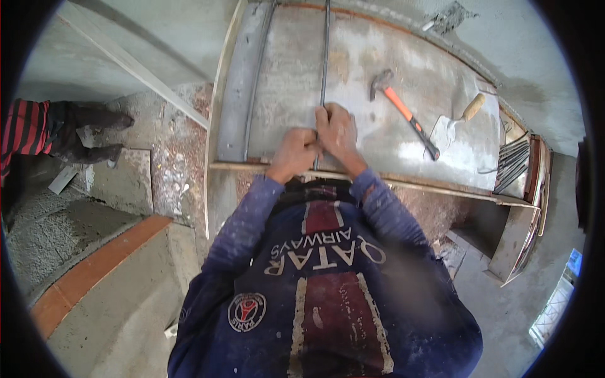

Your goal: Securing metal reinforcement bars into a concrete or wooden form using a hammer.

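Observation:
A dark steel rod (325,60) runs from the far edge of a grey formwork panel (368,82) toward me. My right hand (340,131) is closed round its near part, the fingers curled over it. Beside it, almost touching, my left hand (293,155) is closed in a pinch next to the rod's near end; whatever lies in its fingers is hidden. A second rod (256,82) lies on the panel, to the left of my hands. On the right rest a claw hammer (403,112) with an orange and black handle and a trowel (443,133) with a wooden handle.
Several bundled rods (515,160) lie at the panel's right end. A wooden edge board (435,186) borders the near side. At far left stands a person in a striped red and black top (25,129). A pale plank (126,60) slants behind, and an orange-brown strip (101,268) curves at lower left.

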The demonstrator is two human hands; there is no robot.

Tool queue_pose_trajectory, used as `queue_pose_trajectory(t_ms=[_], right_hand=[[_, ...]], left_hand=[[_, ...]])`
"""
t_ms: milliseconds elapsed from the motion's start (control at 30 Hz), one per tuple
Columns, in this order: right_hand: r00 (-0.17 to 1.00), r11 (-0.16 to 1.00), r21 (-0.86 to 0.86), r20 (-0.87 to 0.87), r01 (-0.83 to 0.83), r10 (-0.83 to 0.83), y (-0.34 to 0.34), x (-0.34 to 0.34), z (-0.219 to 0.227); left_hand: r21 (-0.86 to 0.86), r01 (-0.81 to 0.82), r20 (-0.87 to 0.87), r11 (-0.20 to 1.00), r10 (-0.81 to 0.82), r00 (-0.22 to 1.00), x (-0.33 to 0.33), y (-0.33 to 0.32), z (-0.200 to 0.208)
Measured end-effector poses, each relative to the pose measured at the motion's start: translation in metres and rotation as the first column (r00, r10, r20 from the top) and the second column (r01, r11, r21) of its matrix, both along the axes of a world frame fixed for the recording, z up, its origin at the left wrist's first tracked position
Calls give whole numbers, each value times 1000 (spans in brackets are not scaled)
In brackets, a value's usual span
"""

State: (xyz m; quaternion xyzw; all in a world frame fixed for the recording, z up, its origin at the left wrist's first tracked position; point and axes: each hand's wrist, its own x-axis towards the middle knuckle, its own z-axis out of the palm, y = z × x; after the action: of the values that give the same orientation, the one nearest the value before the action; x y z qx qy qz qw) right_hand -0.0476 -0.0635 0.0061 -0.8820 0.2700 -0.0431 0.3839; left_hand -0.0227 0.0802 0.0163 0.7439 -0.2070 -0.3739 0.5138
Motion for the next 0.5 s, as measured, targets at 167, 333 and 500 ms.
queue_pose_trajectory(t_ms=[167,333,500], right_hand=[[997,998,4,-47,-61,61,-5,0,1],[996,994,-58,-37,-89,87,-9,-2,-6],[993,952,288,-16,-106,115,-22,-9,6]], left_hand=[[73,-2,25,997,1,1000,4,2,8],[146,-23,308,989,-23,951,-3,7,-6],[105,-21,144,994,6,990,-5,19,8]])
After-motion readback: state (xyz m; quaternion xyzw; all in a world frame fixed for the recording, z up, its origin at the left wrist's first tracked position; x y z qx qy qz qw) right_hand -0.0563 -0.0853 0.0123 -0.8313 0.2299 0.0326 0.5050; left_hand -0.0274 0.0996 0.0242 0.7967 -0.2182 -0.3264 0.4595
